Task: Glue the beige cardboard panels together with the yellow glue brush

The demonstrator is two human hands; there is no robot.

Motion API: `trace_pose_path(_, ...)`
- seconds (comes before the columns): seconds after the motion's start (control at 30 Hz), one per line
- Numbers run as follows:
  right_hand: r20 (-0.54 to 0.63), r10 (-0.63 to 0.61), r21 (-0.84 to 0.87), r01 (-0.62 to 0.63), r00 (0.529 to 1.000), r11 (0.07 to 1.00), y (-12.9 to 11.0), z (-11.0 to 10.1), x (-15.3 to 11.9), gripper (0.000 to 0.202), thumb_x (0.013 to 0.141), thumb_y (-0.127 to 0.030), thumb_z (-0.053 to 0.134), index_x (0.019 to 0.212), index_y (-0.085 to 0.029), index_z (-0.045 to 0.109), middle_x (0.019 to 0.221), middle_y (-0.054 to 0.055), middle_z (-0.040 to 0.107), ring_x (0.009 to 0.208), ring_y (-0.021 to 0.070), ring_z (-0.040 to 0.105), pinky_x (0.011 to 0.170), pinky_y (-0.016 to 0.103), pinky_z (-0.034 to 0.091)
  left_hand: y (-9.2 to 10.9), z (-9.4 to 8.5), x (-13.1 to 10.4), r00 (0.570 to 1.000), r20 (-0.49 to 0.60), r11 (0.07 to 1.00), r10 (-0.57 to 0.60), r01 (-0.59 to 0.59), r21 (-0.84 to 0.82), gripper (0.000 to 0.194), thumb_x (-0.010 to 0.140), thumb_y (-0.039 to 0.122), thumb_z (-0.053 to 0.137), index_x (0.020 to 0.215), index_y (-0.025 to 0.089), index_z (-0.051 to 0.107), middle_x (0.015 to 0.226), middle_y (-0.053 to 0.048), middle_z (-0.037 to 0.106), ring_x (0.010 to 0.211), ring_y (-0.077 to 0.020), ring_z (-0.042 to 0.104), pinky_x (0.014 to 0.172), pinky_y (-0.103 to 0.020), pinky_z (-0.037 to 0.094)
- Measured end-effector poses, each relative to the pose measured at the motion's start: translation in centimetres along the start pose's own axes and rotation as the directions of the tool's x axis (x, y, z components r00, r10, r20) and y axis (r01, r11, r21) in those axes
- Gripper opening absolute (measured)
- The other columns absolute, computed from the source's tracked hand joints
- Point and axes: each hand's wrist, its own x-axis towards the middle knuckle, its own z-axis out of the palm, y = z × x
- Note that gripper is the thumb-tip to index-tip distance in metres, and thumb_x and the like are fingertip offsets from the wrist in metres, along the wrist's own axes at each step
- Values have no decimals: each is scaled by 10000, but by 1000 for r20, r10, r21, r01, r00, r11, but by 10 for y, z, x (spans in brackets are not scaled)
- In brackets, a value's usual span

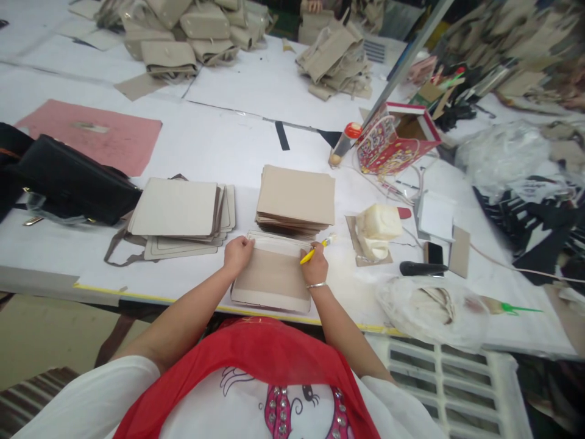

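Note:
A beige rectangular panel [274, 271] lies on the table close to my body, with a paler strip along its far and near edges. My left hand [238, 253] pinches its far left corner between thumb and fingers. At the far right corner is my right hand [316, 266], closed around a yellow-handled brush [311, 255] whose pale bristles point away to the right; its fingertips also touch the panel's edge. Just beyond stands a stack of beige panels [297, 194]. To the left, more panels with rounded corners [176, 207] are piled unevenly, a strap beneath them.
On the right are a glue-stained plastic container [378, 222], a phone [433, 253], a black-handled tool [423, 269] and a plastic-wrapped bowl [425, 305]. A black bag [75, 177] lies left. A red box [397, 143] and bottle [345, 143] stand farther back; beige bags [169, 58] are heaped behind.

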Motion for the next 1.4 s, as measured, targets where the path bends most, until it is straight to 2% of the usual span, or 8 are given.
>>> trace_pose_path(0.73,-6,-5,23,5,1000,1000,2,6,0,313,826,-337,462,1084,-159,459,822,62,616,703,178,571,625,266,402,3,1,-5,999,-34,996,18,-15,83,298,799,400,427,591,200,502,603,-27,569,626,-184,517,575,-275,307)
trace_pose_path(0.93,-119,-28,67,36,992,997,14,2,2,364,808,-327,462,1119,-144,414,931,94,583,837,199,558,730,312,436,0,-5,-5,999,-47,996,-3,7,92,214,780,378,469,709,193,550,679,-35,587,686,-198,544,630,-292,377)
trace_pose_path(1.0,-174,-12,74,26,985,997,22,-4,1,381,812,-328,456,1136,-136,397,912,88,571,852,200,551,752,326,443,-2,-9,-11,988,-138,992,72,-56,112,219,793,339,466,889,169,565,798,-66,609,765,-209,559,695,-312,409)
trace_pose_path(1.07,-222,-4,83,23,975,996,29,-11,-2,373,829,-321,435,1148,-134,386,890,77,564,836,190,551,761,329,449,-4,-11,-19,950,-176,960,258,-231,160,291,825,290,431,1055,147,536,966,-113,609,916,-225,554,811,-345,408)
trace_pose_path(1.17,-207,-141,67,158,968,985,29,-14,-11,304,860,-292,394,1127,-146,415,955,91,570,876,181,550,807,336,447,-2,-5,-30,826,-8,804,563,-546,238,373,862,282,400,1204,164,489,1243,-132,525,1170,-241,447,988,-393,306)
trace_pose_path(1.23,-125,-285,37,292,950,956,23,-10,-18,284,864,-258,381,1119,-153,445,1028,106,574,944,195,538,844,359,437,-1,2,-36,766,135,720,628,-638,274,429,867,333,415,1265,181,453,1346,-120,451,1255,-253,371,1047,-430,227)
trace_pose_path(1.3,-50,-380,7,381,924,925,17,-5,-25,303,849,-216,384,1134,-149,463,1061,115,578,982,216,526,858,394,431,-1,6,-39,776,200,707,598,-628,325,489,859,398,431,1297,182,428,1391,-120,401,1292,-270,325,1067,-475,177)
trace_pose_path(1.4,-26,-410,-17,410,912,912,17,0,-29,339,825,-194,403,1153,-144,474,1027,120,593,949,240,537,837,438,439,-11,-4,-34,845,161,749,509,-528,400,527,852,460,424,1296,177,439,1390,-129,403,1294,-279,324,1062,-490,193)
